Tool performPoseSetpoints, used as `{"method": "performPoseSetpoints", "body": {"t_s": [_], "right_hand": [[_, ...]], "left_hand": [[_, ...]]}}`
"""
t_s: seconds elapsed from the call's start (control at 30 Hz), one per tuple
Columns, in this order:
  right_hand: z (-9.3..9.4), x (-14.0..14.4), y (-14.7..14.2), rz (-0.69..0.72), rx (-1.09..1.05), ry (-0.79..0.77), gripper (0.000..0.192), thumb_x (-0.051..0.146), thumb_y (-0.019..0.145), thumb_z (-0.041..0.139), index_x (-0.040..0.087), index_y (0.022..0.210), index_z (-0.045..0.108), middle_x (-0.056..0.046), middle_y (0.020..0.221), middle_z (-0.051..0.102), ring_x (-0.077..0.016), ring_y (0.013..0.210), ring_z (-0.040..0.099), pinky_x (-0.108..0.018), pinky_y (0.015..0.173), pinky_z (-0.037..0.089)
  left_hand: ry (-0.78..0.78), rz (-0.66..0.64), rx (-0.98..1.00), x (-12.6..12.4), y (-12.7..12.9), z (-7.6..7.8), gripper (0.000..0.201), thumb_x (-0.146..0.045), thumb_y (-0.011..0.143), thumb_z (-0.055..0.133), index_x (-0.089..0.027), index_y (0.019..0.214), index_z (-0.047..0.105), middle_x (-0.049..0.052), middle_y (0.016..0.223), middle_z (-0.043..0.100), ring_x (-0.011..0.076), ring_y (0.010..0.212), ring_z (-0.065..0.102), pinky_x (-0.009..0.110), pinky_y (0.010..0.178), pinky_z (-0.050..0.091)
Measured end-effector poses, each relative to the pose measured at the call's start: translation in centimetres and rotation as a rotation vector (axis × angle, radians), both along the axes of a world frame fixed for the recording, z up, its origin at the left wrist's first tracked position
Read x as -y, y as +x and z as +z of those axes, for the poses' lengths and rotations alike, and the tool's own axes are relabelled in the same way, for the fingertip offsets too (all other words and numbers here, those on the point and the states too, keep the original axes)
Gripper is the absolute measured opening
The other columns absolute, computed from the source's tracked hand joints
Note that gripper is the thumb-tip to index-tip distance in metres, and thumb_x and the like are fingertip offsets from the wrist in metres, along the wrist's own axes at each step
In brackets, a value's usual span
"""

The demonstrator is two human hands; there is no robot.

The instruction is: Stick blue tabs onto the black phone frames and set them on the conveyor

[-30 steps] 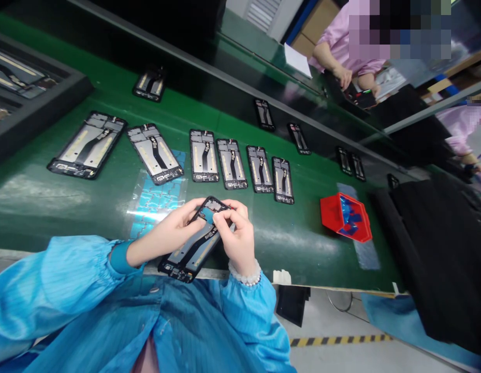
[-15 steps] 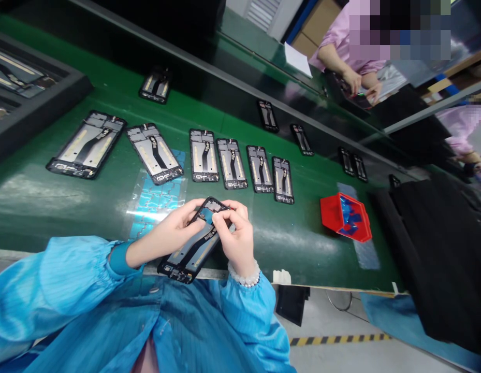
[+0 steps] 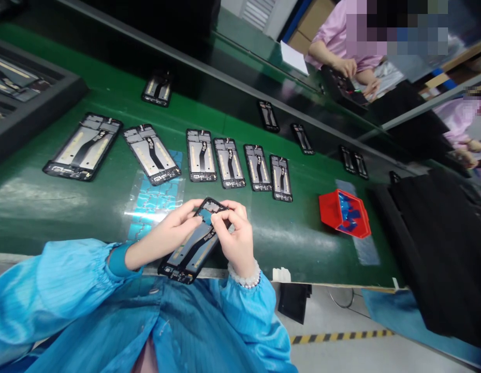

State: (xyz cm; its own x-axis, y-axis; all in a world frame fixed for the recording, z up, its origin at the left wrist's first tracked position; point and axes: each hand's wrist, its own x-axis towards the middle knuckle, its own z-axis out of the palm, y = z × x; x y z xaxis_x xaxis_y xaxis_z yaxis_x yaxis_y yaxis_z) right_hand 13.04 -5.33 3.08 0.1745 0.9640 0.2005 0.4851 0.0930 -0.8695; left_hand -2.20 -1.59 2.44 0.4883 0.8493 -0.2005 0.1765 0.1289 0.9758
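An opened phone body with a dark ribbon cable down its middle is tilted at the table's front edge. My left hand grips its upper left side, thumb lying on the inner face. A small blue film piece covers part of the upper inside. At its right edge, the thumb and forefinger of my right hand are pinched together, while the other fingers curl over the phone's upper right side. The fingertips partly hide the film. Left of the phone lies a sheet of blue film stickers.
Several similar phone bodies lie in a row beyond my hands. A dark foam tray stands at the left, and a red bin with blue scraps at the right. Black cloth covers the right end. Co-workers in pink sit across.
The view has shifted slightly, so the table things sit a little further left. My hands keep nearly the same hold on the phone body. A co-worker's hands have moved a little.
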Motion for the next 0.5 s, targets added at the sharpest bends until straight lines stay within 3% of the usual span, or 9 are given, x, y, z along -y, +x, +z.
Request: {"method": "performPoseSetpoints", "body": {"t_s": [0.5], "right_hand": [[0.12,0.08,0.15,0.01,-0.008,-0.018,0.015,0.022,0.081,0.058,0.021,0.066,0.062,-0.005,0.096,0.062,-0.0184,0.099,0.056,-0.036,0.091,0.044]], "left_hand": [[0.016,0.003,0.041,-0.05,0.08,0.25,0.036,-0.029,0.086,0.046,-0.02,0.12,0.055,0.004,0.109,0.067,0.0217,0.103,0.06,0.031,0.088,0.049]]}}
